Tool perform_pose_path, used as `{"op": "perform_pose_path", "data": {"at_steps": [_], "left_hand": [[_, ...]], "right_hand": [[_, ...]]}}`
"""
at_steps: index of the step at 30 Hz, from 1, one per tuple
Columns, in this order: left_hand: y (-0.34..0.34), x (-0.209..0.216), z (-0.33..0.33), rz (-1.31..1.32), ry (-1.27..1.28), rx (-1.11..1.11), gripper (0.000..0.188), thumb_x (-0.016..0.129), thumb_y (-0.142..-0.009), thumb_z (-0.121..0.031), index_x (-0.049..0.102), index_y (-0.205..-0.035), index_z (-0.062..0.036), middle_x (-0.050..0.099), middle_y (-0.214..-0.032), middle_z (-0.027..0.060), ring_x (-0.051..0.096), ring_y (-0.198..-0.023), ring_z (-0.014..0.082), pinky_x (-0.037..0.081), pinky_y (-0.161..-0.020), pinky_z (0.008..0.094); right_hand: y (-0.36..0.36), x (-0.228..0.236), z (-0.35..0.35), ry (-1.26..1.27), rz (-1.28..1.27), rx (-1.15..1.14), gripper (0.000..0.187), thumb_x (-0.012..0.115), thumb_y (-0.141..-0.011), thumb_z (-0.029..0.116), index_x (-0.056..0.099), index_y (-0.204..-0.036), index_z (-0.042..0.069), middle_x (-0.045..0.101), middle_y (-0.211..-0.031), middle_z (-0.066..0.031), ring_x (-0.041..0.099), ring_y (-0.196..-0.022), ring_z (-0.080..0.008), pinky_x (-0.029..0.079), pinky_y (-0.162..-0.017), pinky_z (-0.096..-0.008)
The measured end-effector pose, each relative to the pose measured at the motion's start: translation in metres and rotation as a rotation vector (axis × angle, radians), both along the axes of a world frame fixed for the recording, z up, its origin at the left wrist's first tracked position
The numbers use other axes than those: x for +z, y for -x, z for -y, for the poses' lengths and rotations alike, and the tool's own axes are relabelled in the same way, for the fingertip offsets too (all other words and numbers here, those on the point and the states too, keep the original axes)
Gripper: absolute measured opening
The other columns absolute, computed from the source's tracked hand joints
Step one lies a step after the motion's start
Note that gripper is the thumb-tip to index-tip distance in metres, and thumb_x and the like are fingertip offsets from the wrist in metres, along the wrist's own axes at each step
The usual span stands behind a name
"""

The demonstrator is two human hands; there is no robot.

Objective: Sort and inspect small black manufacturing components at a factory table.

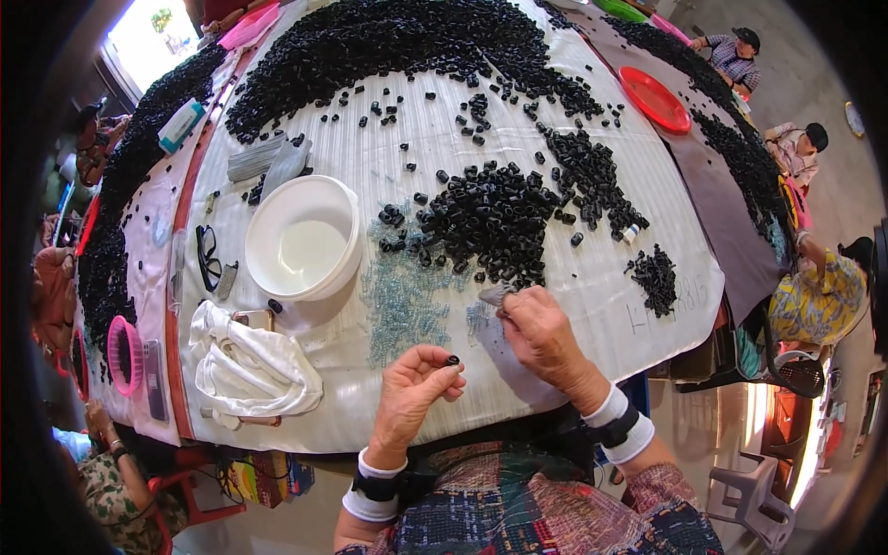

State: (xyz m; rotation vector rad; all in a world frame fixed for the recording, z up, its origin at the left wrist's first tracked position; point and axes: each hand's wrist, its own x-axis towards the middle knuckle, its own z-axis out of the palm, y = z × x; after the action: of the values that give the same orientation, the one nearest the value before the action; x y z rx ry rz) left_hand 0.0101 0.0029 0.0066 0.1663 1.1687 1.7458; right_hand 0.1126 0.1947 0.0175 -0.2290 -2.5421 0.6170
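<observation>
My left hand [413, 396] pinches a small black plastic cap [452, 361] between thumb and forefinger, just above the near edge of the table. My right hand [548, 340] is closed on a grey, pointed piece [494, 295], perhaps of cloth or card; its fingers hide most of it. Beyond the right hand lies a heap of black caps [490, 222]. Tiny pale-blue translucent rings or beads [407, 314] are scattered to the left of that heap. Slimmer black pieces [653, 280] form a small pile at the right.
A white bowl [346, 259] stands left of the beads, with a crumpled white cloth [250, 368] nearer me. Eyeglasses [208, 257] and grey strips [264, 159] lie beyond. A large black mound [388, 46] covers the far table. A red tray [655, 100] sits right; people work around.
</observation>
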Motion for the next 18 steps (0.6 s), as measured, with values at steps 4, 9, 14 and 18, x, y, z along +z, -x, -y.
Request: {"op": "perform_pose_path", "data": {"at_steps": [4, 9, 14, 18], "left_hand": [[0.000, -0.002, 0.001, -0.004, -0.004, 0.006, 0.014, 0.062, -0.086, 0.000, 0.057, -0.099, -0.0010, 0.067, -0.087, 0.0119, 0.066, -0.073, 0.0158, 0.056, -0.063, 0.0266], [-0.001, -0.003, 0.002, -0.026, 0.003, 0.001, 0.015, 0.062, -0.085, 0.000, 0.057, -0.100, -0.0007, 0.066, -0.088, 0.0115, 0.065, -0.073, 0.0153, 0.055, -0.063, 0.0260], [-0.002, -0.001, 0.001, -0.038, 0.017, 0.005, 0.016, 0.063, -0.085, -0.001, 0.057, -0.100, -0.0006, 0.066, -0.088, 0.0108, 0.065, -0.073, 0.0152, 0.055, -0.064, 0.0257], [-0.002, 0.001, 0.000, -0.026, 0.012, 0.014, 0.016, 0.063, -0.085, -0.001, 0.057, -0.100, -0.0004, 0.066, -0.088, 0.0104, 0.065, -0.072, 0.0148, 0.055, -0.063, 0.0253]], "right_hand": [[0.013, -0.002, 0.012, -0.102, 0.063, -0.004, 0.031, 0.060, -0.072, 0.003, 0.057, -0.102, 0.003, 0.057, -0.083, -0.0094, 0.053, -0.085, -0.0272, 0.042, -0.073, -0.0368], [0.019, -0.009, 0.018, -0.244, 0.112, -0.032, 0.032, 0.059, -0.072, 0.006, 0.057, -0.104, 0.004, 0.056, -0.086, -0.0085, 0.053, -0.087, -0.0265, 0.042, -0.075, -0.0372], [0.014, -0.011, 0.014, -0.245, 0.053, -0.039, 0.033, 0.060, -0.073, 0.007, 0.056, -0.105, 0.004, 0.055, -0.087, -0.0100, 0.054, -0.086, -0.0273, 0.041, -0.077, -0.0378], [0.011, -0.004, 0.014, -0.182, -0.105, -0.055, 0.034, 0.060, -0.071, -0.001, 0.055, -0.105, 0.002, 0.055, -0.086, -0.0115, 0.056, -0.081, -0.0287, 0.044, -0.072, -0.0379]]}}
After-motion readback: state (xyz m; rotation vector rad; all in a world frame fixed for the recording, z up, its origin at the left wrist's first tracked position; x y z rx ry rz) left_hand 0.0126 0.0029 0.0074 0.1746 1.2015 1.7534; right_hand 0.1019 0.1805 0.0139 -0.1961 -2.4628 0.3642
